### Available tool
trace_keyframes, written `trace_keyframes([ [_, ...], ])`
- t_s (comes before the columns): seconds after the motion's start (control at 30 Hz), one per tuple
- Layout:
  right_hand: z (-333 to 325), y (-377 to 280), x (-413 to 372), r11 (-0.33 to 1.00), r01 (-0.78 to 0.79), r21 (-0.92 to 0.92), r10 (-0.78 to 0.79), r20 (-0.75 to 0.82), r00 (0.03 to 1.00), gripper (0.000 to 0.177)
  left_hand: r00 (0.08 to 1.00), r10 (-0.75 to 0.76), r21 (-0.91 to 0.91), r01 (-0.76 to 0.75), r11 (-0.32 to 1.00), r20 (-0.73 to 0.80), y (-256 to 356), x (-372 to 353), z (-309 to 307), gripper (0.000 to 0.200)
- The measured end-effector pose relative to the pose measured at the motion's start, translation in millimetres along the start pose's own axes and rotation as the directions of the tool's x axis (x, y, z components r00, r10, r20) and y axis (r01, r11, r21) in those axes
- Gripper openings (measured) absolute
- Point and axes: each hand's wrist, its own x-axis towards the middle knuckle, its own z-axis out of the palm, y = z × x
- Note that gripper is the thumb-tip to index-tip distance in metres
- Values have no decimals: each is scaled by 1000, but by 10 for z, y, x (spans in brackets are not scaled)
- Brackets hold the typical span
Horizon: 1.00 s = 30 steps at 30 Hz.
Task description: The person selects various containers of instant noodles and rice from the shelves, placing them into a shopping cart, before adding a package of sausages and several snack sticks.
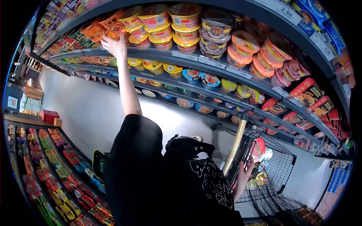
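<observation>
- Head view: the left hand [114,46] reaches to the upper shelf's front edge, toward its left end, fingertips at the lower edge of a glossy orange packet [113,23]; whether they close on it I cannot tell.
- The right hand [244,175] has its fingers loosely spread, beside the shopping cart [288,160] at its handle end.
- The cart is dark wire mesh with a smooth, pale gold handle [234,145]; inside, near that end, lie a round red lid [258,146] and a yellow-topped tub [261,178].
- Right of the packet stand tapered, yellow-rimmed tubs [184,17] in stacks, then dark tubs [215,32] with silvery rims and orange-lidded bowls [243,44].
- Red-and-black boxes [307,92] slant toward the shelf's right end.
- A price label [284,12] on the top shelf's edge reads "2.80"; the packet's print is too small to read.
- The floor [79,101] is pale, shiny tile; shelves of bright, crinkled packets [62,162] line the lower left of the aisle.
</observation>
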Motion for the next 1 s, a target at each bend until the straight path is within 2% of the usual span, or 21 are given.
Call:
trace_keyframes([
  [0.03,-2,2,10,999,-6,-35,6,5,1000,53,999,35,16,-35,999,-16,0,147,-23,81],
  [0.1,-20,244,92,995,62,-76,-63,-9,998,53,996,71,-201,-58,978,55,79,388,-125,84],
  [0.17,-25,337,143,985,128,-118,-131,-20,991,53,989,124,-158,-110,981,82,-31,596,-37,87],
  [0.23,-17,351,165,992,60,-111,-67,-57,996,53,978,177,-112,-165,980,110,-104,730,26,90],
  [0.27,0,394,204,983,143,-113,-150,-57,987,53,975,149,-123,-130,984,163,-132,759,63,93],
  [0.3,-16,400,195,985,129,-115,-136,-56,989,53,969,122,-134,-94,986,217,-156,777,107,95],
  [0.37,-16,454,226,988,114,-108,-121,-62,991,52,960,166,-182,-126,975,225,-181,792,170,100],
  [0.43,-11,430,209,985,125,-115,-134,-70,988,51,966,41,-174,4,985,255,-138,760,187,104],
  [0.5,0,341,194,983,138,-124,-147,-71,986,51,966,79,-226,-21,974,248,-124,743,198,105],
  [0.57,15,291,179,989,58,-133,-70,-91,993,50,974,102,-279,-43,959,201,-168,735,238,105],
  [0.77,27,262,173,975,52,-214,-78,-117,990,47,981,97,-250,-53,967,165,-196,766,139,99],
  [0.83,15,377,192,977,106,-183,-128,-115,985,47,987,142,-234,-120,965,78,-234,824,47,90],
  [0.93,22,383,189,966,146,-213,-175,-121,977,48,998,46,-202,-36,979,48,-177,693,-284,91],
  [0.97,26,378,185,957,165,-238,-198,-121,973,48,995,102,-269,-96,958,10,-231,643,-377,90],
  [1.0,29,348,173,949,161,-271,-199,-121,973,48,997,76,-283,-75,956,-9,-236,532,-491,90],
])
